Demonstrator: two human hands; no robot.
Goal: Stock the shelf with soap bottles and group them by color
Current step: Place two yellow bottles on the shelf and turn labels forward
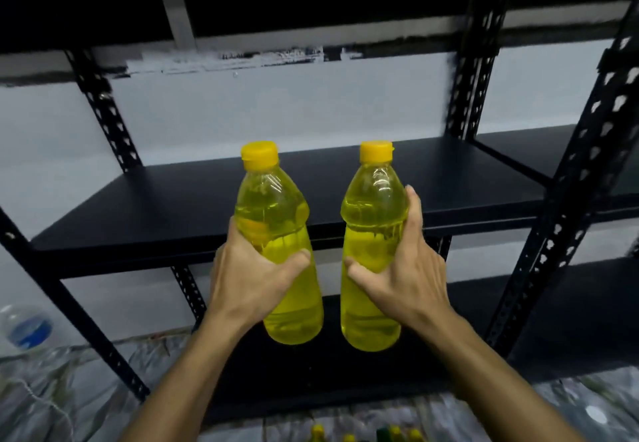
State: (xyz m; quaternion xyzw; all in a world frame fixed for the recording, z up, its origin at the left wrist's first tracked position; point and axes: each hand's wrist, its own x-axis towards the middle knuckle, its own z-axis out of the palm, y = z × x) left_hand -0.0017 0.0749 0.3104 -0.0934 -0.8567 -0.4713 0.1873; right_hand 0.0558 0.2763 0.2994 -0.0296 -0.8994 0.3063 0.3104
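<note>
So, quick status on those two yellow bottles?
Left hand grips left yellow bottle; right hand grips right yellow bottle. Both upright, in front of the black shelf. Nothing in the way.

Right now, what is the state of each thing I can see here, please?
left yellow bottle: capped, upright, held in air
right yellow bottle: capped, upright, held in air
left hand: grips left yellow bottle
right hand: grips right yellow bottle
middle shelf: bare where visible
clear bottle: blue label, blurred, low at left
</note>
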